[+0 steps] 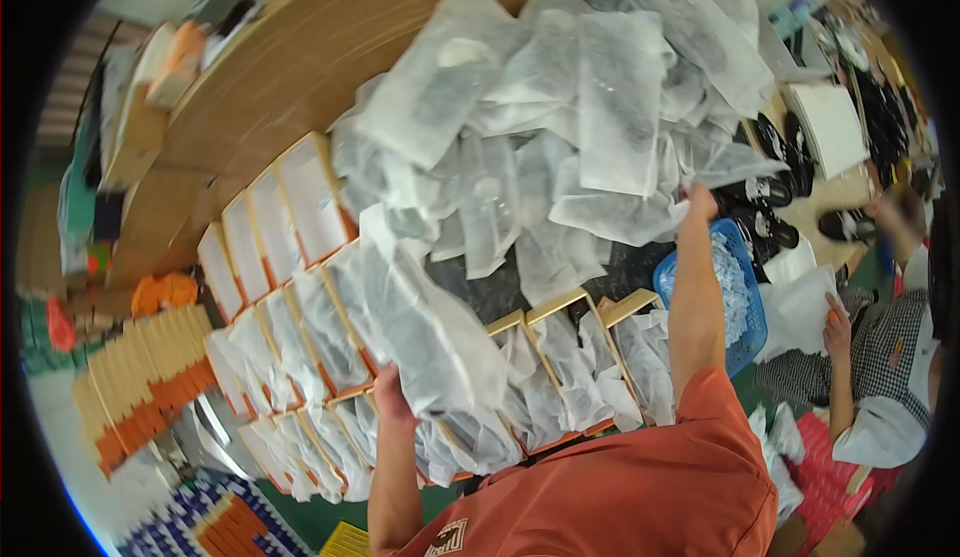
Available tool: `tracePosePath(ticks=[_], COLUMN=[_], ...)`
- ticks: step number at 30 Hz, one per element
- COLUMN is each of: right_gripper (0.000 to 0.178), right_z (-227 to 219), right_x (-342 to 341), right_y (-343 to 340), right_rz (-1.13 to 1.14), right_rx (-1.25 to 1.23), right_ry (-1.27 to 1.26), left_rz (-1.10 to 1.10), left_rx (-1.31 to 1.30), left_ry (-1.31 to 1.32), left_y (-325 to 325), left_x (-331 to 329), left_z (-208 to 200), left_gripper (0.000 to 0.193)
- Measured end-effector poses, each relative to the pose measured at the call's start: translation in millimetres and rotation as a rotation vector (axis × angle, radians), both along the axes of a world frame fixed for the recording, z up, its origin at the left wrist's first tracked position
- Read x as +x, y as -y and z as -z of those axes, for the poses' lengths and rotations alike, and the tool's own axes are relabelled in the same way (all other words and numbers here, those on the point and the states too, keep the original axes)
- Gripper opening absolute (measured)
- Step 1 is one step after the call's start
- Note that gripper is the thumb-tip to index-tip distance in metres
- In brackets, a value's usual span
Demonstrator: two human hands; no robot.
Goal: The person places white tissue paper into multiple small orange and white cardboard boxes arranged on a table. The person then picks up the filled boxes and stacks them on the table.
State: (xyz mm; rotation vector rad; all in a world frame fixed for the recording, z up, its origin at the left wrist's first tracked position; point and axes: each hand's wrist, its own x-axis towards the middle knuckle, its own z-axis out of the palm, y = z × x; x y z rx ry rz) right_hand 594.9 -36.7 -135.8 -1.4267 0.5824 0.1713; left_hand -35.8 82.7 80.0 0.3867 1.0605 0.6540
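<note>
A long white translucent bag point(428, 309) hangs slantwise over the rows of boxes in front of me. My left hand point(395, 397) is closed on its lower left edge. To the right, my right hand point(700, 203) reaches to the edge of a big heap of similar bags point(620, 102), its fingers closed on a white bag point(722, 165) there. Darker shapes show faintly through several of the bags; what they are I cannot tell. Below lie open orange-and-white boxes point(300, 197), many with white bags inside.
A blue basket point(740, 352) with white crumpled material stands by my right arm. Black shoes point(765, 192) lie on the table at right, near a co-worker in a checked garment point(890, 357). Stacked boxes point(150, 377) stand at left; a cardboard wall point(290, 67) runs behind.
</note>
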Motion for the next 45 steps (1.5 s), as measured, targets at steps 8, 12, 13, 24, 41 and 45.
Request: tracePosePath(ticks=[8, 12, 13, 24, 41, 45], right_gripper=[0.006, 0.003, 0.002, 0.034, 0.041, 0.037], right_z=[-163.6, -277.5, -290.5, -299.0, -198.2, -168.1], right_x=[-115.5, -227.7, -258.8, -522.9, -536.7, -522.9], right_y=[19.0, 39.0, 46.5, -37.3, -291.6, -400.7], right_rz=[-0.532, -0.908, -0.962, -1.323, -1.439, -1.403], right_rx=[0.317, 0.027, -0.035, 0.158, 0.219, -0.159], right_ry=[0.009, 0.066, 0.047, 0.247, -0.059, 0.657], left_rz=[0.065, 0.158, 0.131, -0.103, 0.419, 0.66], left_rx=[-0.376, -0.3, -0.265, -0.088, 0.665, 0.93], left_ry=[0.011, 0.089, 0.069, 0.056, -0.698, -0.903], left_y=[103.2, 107.6, 102.9, 8.0, -262.8, -361.5], left_x=[-89.3, -141.1, -155.3, -287.6, -190.4, -69.0], left_z=[-22.2, -13.5, -12.9, -26.2, 32.5, 33.0], left_gripper=[0.056, 0.051, 0.055, 0.048, 0.067, 0.07])
